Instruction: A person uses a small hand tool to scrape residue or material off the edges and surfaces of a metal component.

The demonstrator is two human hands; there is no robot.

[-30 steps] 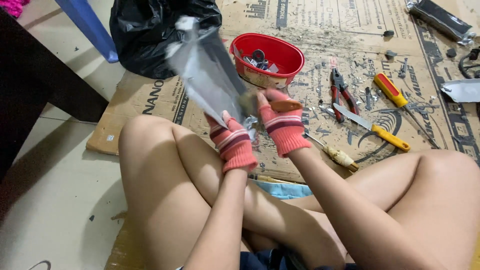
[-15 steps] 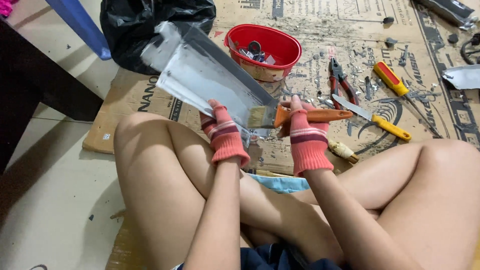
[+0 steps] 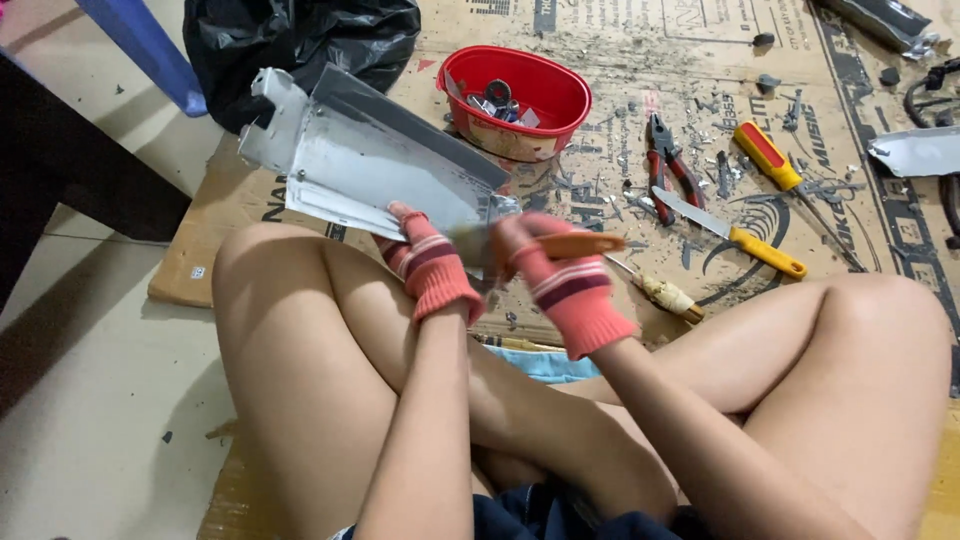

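Fingers (image 3: 412, 222) of the left hand (image 3: 432, 268), in a pink striped knit glove, close around the near right end of a grey sheet-metal part (image 3: 370, 160), holding it up above the person's crossed knees with its long side running away to the far left. Fingers of the right hand (image 3: 560, 280), gloved the same way, are wrapped shut on the orange handle of a tool (image 3: 585, 243), most likely a brush; its working end meets the metal part just beside the left hand and is blurred. Beyond the hands, a sheet of printed cardboard (image 3: 620, 60) covers the floor. On it, at the far side, stands a red oval plastic bowl (image 3: 515, 100) with small metal pieces inside, and a black plastic bag (image 3: 300, 40) lies to its left. To the right of the bowl lie red-handled pliers (image 3: 668, 160), a knife with a yellow handle (image 3: 735, 232), a red and yellow screwdriver (image 3: 775, 160), and nearer, a tool with a pale wrapped handle (image 3: 665, 295). Small dark scraps are scattered around them. A light blue item (image 3: 540, 362) shows between the legs.
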